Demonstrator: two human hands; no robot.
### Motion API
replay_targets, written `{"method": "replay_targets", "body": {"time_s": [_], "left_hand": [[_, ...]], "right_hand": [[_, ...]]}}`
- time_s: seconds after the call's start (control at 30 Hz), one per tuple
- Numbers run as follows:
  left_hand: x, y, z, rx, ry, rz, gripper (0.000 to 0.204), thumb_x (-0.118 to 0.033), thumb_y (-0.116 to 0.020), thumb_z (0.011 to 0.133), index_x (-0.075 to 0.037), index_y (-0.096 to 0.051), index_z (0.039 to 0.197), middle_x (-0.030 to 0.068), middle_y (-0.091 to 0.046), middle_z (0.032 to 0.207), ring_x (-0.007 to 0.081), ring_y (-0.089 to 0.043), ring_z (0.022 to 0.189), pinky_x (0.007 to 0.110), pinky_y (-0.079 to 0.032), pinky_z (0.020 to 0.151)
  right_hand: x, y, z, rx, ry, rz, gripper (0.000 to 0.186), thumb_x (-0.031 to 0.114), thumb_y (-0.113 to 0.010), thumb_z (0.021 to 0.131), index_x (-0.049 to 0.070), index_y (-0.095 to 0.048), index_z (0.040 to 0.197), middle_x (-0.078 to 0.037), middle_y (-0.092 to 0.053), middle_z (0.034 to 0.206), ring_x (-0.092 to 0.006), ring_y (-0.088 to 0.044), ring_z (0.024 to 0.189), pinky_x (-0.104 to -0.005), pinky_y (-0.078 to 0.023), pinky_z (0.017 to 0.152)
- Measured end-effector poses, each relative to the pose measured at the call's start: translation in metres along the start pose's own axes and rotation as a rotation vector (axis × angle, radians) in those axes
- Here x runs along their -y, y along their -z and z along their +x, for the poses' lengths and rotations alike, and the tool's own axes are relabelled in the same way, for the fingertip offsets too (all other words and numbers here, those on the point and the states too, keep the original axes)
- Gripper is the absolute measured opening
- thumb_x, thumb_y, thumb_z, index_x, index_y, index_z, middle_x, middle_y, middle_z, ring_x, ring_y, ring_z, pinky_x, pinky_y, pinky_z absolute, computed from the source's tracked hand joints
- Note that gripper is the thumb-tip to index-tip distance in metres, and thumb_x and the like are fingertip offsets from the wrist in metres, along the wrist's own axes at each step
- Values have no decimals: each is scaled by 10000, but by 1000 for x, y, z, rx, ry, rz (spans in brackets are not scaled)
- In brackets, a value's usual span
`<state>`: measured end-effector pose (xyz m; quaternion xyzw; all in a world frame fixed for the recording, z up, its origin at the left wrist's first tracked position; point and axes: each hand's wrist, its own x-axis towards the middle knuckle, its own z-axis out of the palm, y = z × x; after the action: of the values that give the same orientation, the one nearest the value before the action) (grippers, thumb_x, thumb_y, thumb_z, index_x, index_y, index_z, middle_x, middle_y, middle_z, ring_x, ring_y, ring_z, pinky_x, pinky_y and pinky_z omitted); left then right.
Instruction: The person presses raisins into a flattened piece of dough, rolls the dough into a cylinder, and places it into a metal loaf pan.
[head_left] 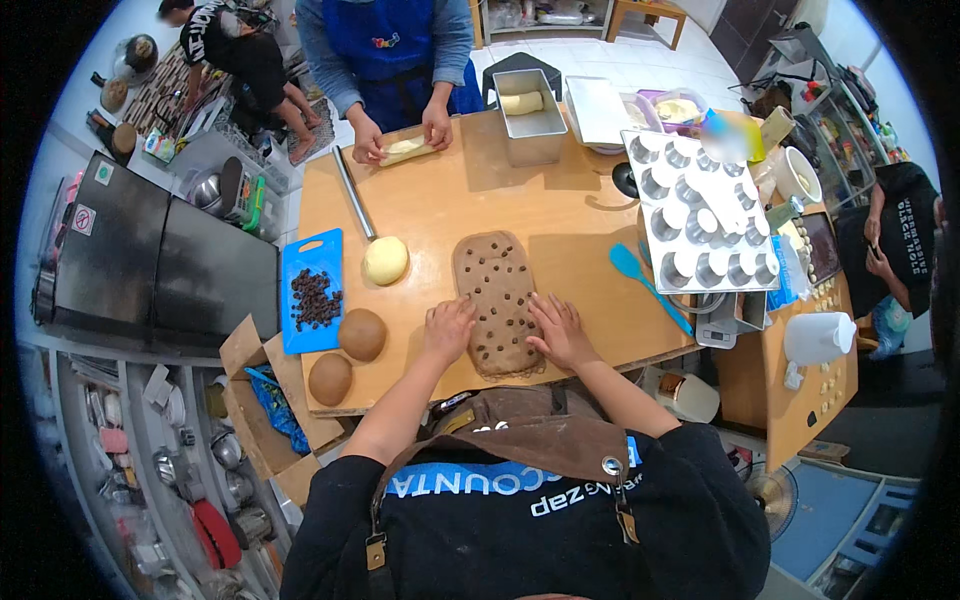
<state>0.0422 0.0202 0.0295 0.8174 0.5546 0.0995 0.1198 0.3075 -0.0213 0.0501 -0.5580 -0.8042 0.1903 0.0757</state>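
A flat, oblong sheet of brown dough (496, 300), dotted with dark chocolate chunks, lies lengthwise on the wooden table before me. My left hand (450, 328) rests at its left edge with the fingers extended. On the opposite edge is my right hand (562, 332), fingers apart and touching the dough. To the left are two brown dough balls, one (362, 334) slightly farther off and the other (330, 379) close to the table corner. A blue cutting board (313, 262) carries a heap of chocolate chunks (316, 299). Beyond it sits a pale yellow dough ball (386, 260).
A rolling pin (355, 193) touches the yellow ball. Across the table a co-worker in a blue apron handles pale dough (405, 151). A metal loaf tin (530, 130) stands at the far edge. A blue spatula (650, 287) and a muffin tray (690, 235) lie right.
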Motion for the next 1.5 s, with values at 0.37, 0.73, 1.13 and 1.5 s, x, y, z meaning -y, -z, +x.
{"method": "replay_targets", "body": {"time_s": [0.37, 0.73, 1.13, 1.5], "left_hand": [[-23, 15, -13, 134, -210, 71, 698, -508, -449, 914, -138, -252, 1472, 49, -278, 1520, 241, -252, 1399, 485, -146, 1131], [-24, -2, -27, 301, -278, 152, 855, -618, -433, 871, -104, -160, 1496, 74, -180, 1553, 274, -141, 1434, 541, -110, 1131], [14, 18, -58, 99, 22, -23, 835, -528, -498, 883, -99, -129, 1498, 103, -131, 1562, 284, -137, 1436, 549, -81, 1112], [107, 45, -213, -133, 464, -129, 778, -392, -532, 899, -62, -148, 1490, 168, -168, 1542, 332, -181, 1416, 516, -150, 1107]], "right_hand": [[4, -1, 4, -76, 109, -39, 726, 482, -547, 871, 139, -289, 1457, -30, -255, 1530, -267, -196, 1421, -524, -92, 1141], [2, -15, -19, 204, 88, -138, 780, 579, -495, 862, 144, -265, 1467, -17, -230, 1540, -271, -192, 1419, -563, -81, 1128], [38, 17, 64, -551, 16, 111, 785, 483, -469, 918, 87, -117, 1497, -107, -119, 1560, -294, -80, 1442, -474, -56, 1162], [30, 52, 129, 64, -147, 708, 726, 485, -461, 934, 26, -243, 1453, -165, -228, 1521, -308, -184, 1416, -427, -154, 1148]]}}
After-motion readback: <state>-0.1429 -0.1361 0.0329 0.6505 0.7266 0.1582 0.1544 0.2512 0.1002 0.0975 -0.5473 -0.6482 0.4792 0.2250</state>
